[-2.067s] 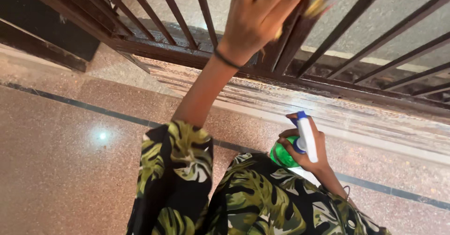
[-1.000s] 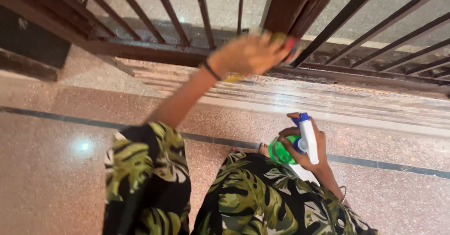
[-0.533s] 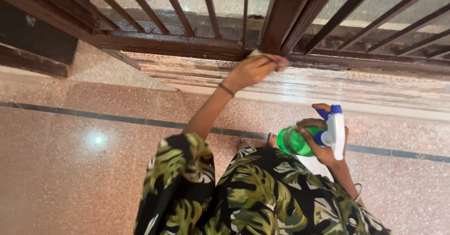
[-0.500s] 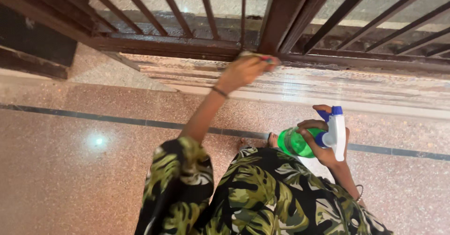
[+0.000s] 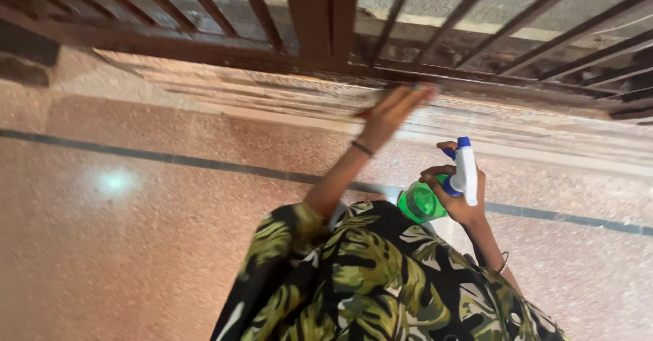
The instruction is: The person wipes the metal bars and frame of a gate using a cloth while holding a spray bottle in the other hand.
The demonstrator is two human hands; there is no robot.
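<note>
Dark brown metal railing [image 5: 320,14] with slanted bars is running across the top of the frame, its bottom rail [image 5: 476,76] sitting just above a pale stone ledge [image 5: 272,103]. Left hand [image 5: 394,110] is reaching up to centre frame, fingers stretched out flat and pressing against the underside of that bottom rail; the hand is blurred, and whether a cloth is lying under the palm cannot be told. Right hand [image 5: 459,195] is sitting lower, right of centre, fingers wrapping closed around a green plastic spray bottle [image 5: 422,201] with a white and blue trigger head [image 5: 464,171]; index finger is resting near the trigger. Bottle is hovering well apart from the railing. Judgement on progress: wiping is now at the base rail near the thick middle post; no visible difference marks cleaned from uncleaned bars, so the remaining share cannot be judged. Speckled reddish floor [image 5: 102,246] is filling the lower left.
</note>
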